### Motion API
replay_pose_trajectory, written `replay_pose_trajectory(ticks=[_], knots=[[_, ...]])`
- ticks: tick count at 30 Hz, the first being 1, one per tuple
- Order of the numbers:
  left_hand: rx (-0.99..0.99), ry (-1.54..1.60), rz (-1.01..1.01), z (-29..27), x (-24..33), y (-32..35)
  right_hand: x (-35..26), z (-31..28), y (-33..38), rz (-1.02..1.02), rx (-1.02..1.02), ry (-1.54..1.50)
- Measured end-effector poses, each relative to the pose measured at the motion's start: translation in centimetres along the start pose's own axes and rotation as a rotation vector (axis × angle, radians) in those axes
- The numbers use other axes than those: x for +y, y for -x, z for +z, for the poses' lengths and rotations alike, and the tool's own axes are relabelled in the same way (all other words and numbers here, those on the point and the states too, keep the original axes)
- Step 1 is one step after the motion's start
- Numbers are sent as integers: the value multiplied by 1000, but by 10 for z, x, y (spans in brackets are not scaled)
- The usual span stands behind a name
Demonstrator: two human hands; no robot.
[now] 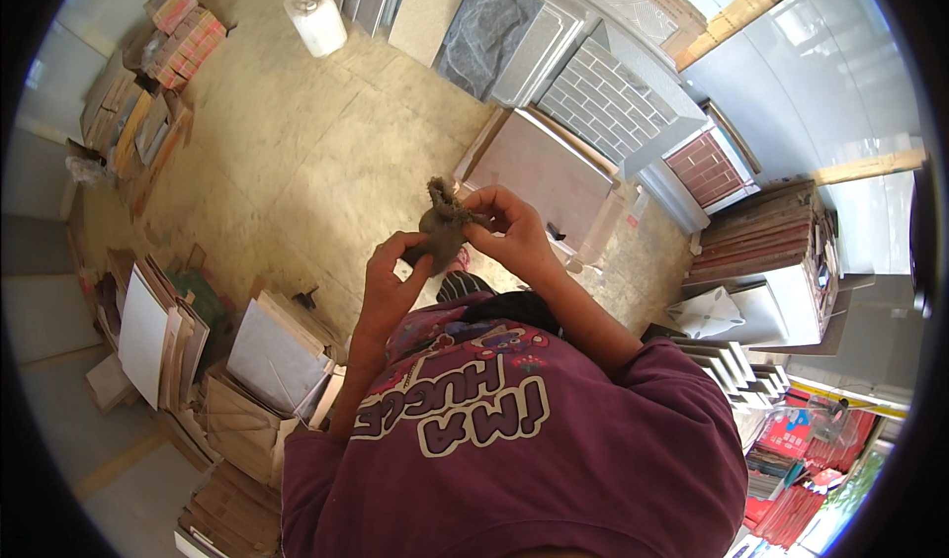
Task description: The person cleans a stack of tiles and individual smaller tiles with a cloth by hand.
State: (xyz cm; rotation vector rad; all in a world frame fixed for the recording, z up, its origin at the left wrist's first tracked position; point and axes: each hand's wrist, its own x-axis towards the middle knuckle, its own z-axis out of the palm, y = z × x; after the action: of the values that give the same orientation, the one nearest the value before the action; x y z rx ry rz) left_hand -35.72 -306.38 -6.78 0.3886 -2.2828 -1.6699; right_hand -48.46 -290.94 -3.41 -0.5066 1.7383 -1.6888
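Between my two hands, in front of my chest, is a grey-brown crumpled cloth, bunched up with a ragged, frayed-looking upper end. My left hand pinches its lower left side between thumb and fingers. Higher up on the right, the thumb and bent fingers of my right hand are closed on its gathered part. The cloth hangs above the floor, touching only my hands. What lies inside its folds, if anything, is hidden.
Tile panels with a brick pattern and a dark marbled tile lean at the upper right. A brown board lies before them. Boxed tiles stand at lower left. A white jug rests on the yellowish floor.
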Motion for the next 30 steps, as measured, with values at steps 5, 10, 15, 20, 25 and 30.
replay_pose_trajectory(ticks=[5,10,15,20,25,30], knots=[[95,-86,-13,-7,-14,-52,-15,-19,-52,-48,13,-82],[216,67,-101,-12,-19,-94,-15,-27,-91,-74,62,22],[148,247,-227,-16,-12,-138,-21,-17,-122,-25,56,105],[22,266,-116,-33,-16,-189,-26,4,-162,-8,75,64],[-100,191,-25,-77,-26,-245,-44,27,-211,-14,103,66],[-144,144,178,-116,-36,-294,-48,55,-262,-43,205,57]])
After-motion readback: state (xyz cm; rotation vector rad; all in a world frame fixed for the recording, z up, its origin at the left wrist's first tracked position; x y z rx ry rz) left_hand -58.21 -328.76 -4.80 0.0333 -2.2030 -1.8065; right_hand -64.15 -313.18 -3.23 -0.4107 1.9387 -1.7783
